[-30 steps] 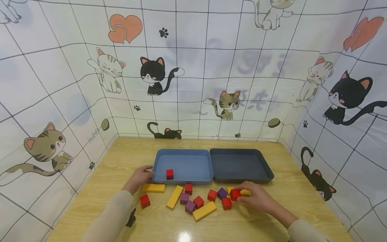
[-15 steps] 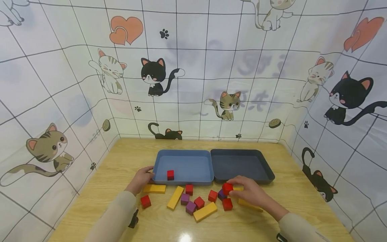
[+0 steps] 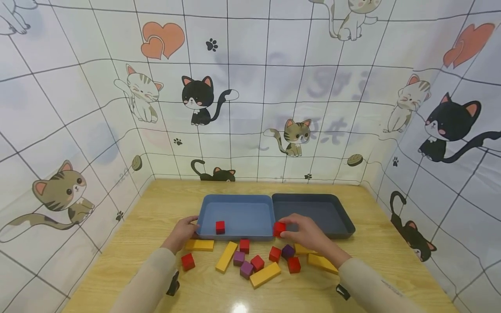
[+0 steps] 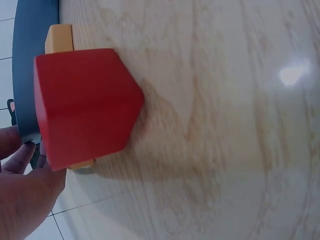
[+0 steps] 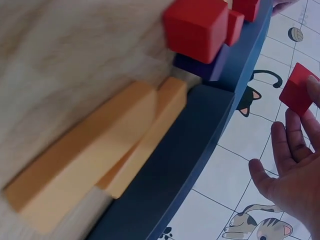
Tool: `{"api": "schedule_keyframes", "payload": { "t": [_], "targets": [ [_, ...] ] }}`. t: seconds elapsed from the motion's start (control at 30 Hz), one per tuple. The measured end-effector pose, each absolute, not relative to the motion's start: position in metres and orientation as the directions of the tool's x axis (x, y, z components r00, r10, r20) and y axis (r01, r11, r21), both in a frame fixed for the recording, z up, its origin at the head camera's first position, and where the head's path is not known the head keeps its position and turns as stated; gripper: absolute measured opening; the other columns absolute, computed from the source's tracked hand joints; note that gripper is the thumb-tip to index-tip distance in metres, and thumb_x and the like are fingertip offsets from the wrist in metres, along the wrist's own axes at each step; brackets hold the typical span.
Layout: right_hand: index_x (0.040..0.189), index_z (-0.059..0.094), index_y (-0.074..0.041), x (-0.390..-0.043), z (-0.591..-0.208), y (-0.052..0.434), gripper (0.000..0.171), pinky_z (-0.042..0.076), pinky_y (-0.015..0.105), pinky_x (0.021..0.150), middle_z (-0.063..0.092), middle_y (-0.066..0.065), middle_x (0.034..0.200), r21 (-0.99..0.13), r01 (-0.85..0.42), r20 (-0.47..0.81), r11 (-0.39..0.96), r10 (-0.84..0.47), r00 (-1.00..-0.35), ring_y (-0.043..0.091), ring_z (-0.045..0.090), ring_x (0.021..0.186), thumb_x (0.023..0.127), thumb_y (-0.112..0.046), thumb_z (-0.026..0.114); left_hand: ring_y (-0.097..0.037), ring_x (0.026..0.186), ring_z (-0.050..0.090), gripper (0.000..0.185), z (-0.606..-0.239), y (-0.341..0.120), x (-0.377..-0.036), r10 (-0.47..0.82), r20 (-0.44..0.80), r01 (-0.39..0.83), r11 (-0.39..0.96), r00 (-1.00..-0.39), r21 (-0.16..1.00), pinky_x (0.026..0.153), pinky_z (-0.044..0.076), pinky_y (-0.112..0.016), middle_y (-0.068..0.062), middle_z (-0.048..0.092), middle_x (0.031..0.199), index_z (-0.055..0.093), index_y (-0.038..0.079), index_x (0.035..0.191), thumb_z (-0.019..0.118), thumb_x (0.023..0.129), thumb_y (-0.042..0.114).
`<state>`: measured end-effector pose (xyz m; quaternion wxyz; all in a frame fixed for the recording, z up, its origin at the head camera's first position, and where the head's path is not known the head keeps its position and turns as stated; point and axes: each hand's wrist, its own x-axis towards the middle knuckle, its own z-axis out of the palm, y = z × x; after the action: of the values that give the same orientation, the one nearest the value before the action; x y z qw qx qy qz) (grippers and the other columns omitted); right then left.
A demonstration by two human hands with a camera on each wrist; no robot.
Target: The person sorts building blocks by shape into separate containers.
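— Where is the red cube (image 3: pixel 278 228)?

— Pinched in the fingertips of the right hand (image 3: pixel 303 232), held above the near edge where the light blue tray (image 3: pixel 236 200) and the dark tray (image 3: pixel 313 198) meet. The right wrist view shows it too, gripped between the fingertips, off the table.

— And the other hand?

— The left hand (image 3: pixel 182 231) rests on the table with its fingers against the near left corner of the light blue tray. The fingers look loosely bent on the tray's rim; whether they truly grip it, I cannot tell.

— What lies inside the trays?

— One small red block (image 3: pixel 220 226) sits in the light blue tray, near its front wall. The dark tray touches the blue one side by side.

— And in front of them?

— Loose blocks on the wooden table (image 3: pixel 164 195): a yellow bar (image 3: pixel 199 244) just beside the left hand, a slanted yellow plank (image 3: pixel 226 256), a red block at far left (image 3: pixel 188 261), purple cubes (image 3: pixel 238 258) and more red ones clustered in the middle, and a yellow piece (image 3: pixel 322 263) under the right forearm.
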<state>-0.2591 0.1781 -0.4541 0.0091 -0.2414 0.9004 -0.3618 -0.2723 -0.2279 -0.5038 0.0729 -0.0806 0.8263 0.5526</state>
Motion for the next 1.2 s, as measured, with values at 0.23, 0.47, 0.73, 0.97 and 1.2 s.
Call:
{"api": "schedule_keyframes", "payload": {
  "t": [0.23, 0.47, 0.73, 0.97, 1.2],
  "targets": [
    [0.125, 0.069, -0.013, -0.277, -0.447, 0.155, 0.040, 0.049, 0.050, 0.094, 0.067, -0.002, 0.113, -0.679, -0.379, 0.155, 0.629, -0.382, -0.911, 0.030, 0.060, 0.111, 0.087, -0.025, 0.077, -0.034, 0.099, 0.065, 0.046, -0.500, -0.227, -0.272, -0.055, -0.207, -0.212, 0.386, -0.977, 0.898, 0.090, 0.053, -0.047, -0.032, 0.061, 0.119, 0.042, -0.013, 0.142, 0.047, 0.098, 0.000],
    [0.124, 0.069, -0.011, -0.295, -0.451, 0.132, 0.039, 0.050, 0.049, 0.093, 0.067, 0.002, 0.116, -0.683, -0.376, 0.146, 0.627, -0.388, -0.910, 0.030, 0.061, 0.111, 0.088, -0.026, 0.076, -0.032, 0.099, 0.063, 0.045, -0.498, -0.229, -0.272, -0.049, -0.203, -0.206, 0.399, -0.978, 0.894, 0.089, 0.053, -0.044, -0.030, 0.060, 0.119, 0.044, -0.013, 0.140, 0.048, 0.098, -0.001],
    [0.123, 0.070, -0.012, -0.305, -0.460, 0.108, 0.037, 0.049, 0.049, 0.094, 0.065, 0.005, 0.122, -0.712, -0.345, 0.103, 0.612, -0.395, -0.913, 0.029, 0.059, 0.114, 0.089, -0.024, 0.075, -0.030, 0.097, 0.063, 0.044, -0.502, -0.231, -0.273, -0.042, -0.191, -0.193, 0.386, -0.981, 0.902, 0.088, 0.054, -0.044, -0.029, 0.059, 0.118, 0.045, -0.013, 0.140, 0.048, 0.097, -0.002],
    [0.124, 0.069, -0.012, -0.314, -0.468, 0.093, 0.036, 0.049, 0.048, 0.093, 0.065, 0.006, 0.122, -0.712, -0.355, 0.076, 0.606, -0.436, -0.897, 0.029, 0.058, 0.114, 0.090, -0.025, 0.074, -0.031, 0.097, 0.063, 0.044, -0.502, -0.230, -0.274, -0.045, -0.199, -0.200, 0.411, -0.979, 0.890, 0.090, 0.053, -0.045, -0.027, 0.059, 0.116, 0.045, -0.012, 0.141, 0.048, 0.098, -0.001],
    [0.123, 0.069, -0.007, -0.322, -0.474, 0.073, 0.036, 0.050, 0.047, 0.093, 0.067, 0.008, 0.119, -0.707, -0.377, 0.079, 0.599, -0.464, -0.883, 0.030, 0.060, 0.112, 0.090, -0.022, 0.074, -0.032, 0.101, 0.061, 0.044, -0.501, -0.229, -0.275, -0.060, -0.229, -0.233, 0.412, -0.972, 0.881, 0.095, 0.050, -0.047, -0.027, 0.057, 0.120, 0.044, -0.010, 0.143, 0.048, 0.100, 0.001]
  ]
}}
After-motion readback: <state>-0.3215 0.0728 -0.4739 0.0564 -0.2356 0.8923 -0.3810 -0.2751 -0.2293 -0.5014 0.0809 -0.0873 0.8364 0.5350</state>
